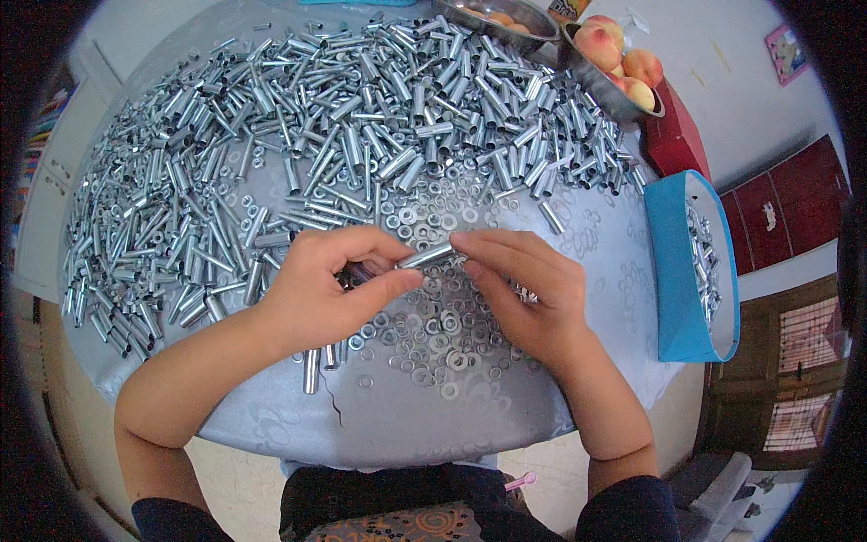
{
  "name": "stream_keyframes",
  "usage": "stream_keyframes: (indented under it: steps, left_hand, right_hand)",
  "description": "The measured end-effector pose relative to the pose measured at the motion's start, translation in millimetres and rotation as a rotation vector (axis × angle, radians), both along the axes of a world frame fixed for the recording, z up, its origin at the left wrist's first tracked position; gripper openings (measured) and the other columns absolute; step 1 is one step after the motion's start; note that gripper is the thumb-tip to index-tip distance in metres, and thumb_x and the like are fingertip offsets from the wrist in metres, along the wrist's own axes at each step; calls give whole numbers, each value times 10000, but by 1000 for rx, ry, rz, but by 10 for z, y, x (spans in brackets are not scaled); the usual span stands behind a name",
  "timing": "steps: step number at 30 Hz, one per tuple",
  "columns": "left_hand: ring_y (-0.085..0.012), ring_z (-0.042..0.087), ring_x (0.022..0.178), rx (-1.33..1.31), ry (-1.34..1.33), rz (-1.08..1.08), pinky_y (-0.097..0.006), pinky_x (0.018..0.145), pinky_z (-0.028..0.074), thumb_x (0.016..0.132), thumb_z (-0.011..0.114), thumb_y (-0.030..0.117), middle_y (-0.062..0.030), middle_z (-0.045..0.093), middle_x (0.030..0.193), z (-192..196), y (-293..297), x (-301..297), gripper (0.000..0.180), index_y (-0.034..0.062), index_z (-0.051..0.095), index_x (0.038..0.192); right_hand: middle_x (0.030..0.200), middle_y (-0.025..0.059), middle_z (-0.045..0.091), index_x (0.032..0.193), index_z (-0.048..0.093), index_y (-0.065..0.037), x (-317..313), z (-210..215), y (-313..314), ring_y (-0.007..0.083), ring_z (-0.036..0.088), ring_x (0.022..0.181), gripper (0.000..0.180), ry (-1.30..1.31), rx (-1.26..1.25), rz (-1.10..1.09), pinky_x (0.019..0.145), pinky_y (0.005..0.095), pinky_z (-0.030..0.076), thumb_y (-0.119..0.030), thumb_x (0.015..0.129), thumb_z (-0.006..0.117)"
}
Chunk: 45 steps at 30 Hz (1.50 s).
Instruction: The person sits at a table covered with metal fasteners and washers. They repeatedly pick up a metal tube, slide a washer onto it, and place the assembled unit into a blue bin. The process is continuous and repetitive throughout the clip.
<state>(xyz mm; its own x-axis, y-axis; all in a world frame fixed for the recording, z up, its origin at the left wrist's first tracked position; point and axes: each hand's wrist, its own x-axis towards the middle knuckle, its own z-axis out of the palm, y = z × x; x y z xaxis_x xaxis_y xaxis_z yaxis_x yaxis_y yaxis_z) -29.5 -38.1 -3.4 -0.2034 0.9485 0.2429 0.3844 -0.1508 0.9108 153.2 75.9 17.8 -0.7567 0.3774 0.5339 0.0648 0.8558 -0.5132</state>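
Observation:
Above the near middle of the table, a shiny metal sleeve [426, 256] is held between my two hands, tilted slightly up to the right. My left hand [330, 278] pinches its left end between thumb and fingers. At the other end, the fingertips of my right hand [533, 285] close around the tip. Loose washers [442, 339] lie spread beneath and between the hands. Beside my left wrist, a longer metal tube [312, 370] lies on the cloth. Beyond both hands is a large heap of metal sleeves and bolts [361, 117].
A pale patterned cloth covers the round table [388, 425]. At its right edge stands a blue box [673, 271] with metal parts inside. Far right, a metal bowl [652, 115] holds peaches [601, 47], next to a red box [673, 135]. Another metal dish [533, 36] sits at the back.

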Motion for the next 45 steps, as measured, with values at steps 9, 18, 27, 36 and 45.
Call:
stream_keyframes:
  steps: [9, 18, 27, 36, 45]
  left_hand:
    - [-66, 588, 694, -59, -68, 2, -220, 622, 466, 768, 685, 59, -44, 653, 782, -29, 4, -23, 144, 5, 627, 888]
    - [-48, 545, 683, -71, -133, -4, -200, 612, 435, 779, 677, 52, -23, 620, 767, -35, 14, -6, 149, -9, 615, 900]
    - [-17, 495, 602, -25, -130, 14, -183, 547, 407, 768, 694, 81, 3, 598, 681, -62, 23, 11, 155, -3, 627, 880]
    - [-60, 580, 695, -114, -95, 14, -209, 624, 458, 761, 694, 55, -34, 646, 785, 3, 16, 7, 152, 2, 625, 886]
    - [-30, 517, 615, -36, -90, 10, -196, 558, 421, 769, 692, 74, -4, 608, 703, -33, 0, 13, 148, 6, 629, 883]
  right_hand:
    - [999, 134, 605, 1097, 597, -55, -33, 55, -60, 271, 593, 888, 346, 109, -263, -45, 755, 332, 472, -25, 755, 640]
    - [896, 121, 575, 965, 627, -35, -54, -148, 71, 299, 540, 832, 239, -216, 69, -38, 732, 388, 436, -125, 745, 653]
    - [886, 100, 573, 922, 631, -49, -72, -147, 70, 286, 538, 831, 213, -226, 152, -17, 737, 390, 430, -145, 734, 661]
    - [934, 130, 569, 875, 612, -22, -70, -145, 17, 308, 530, 873, 207, -238, 107, -56, 768, 377, 431, -116, 711, 695]
    - [832, 100, 618, 985, 620, -31, 10, -62, 71, 168, 592, 745, 208, 93, -466, -161, 686, 276, 463, -100, 793, 657]
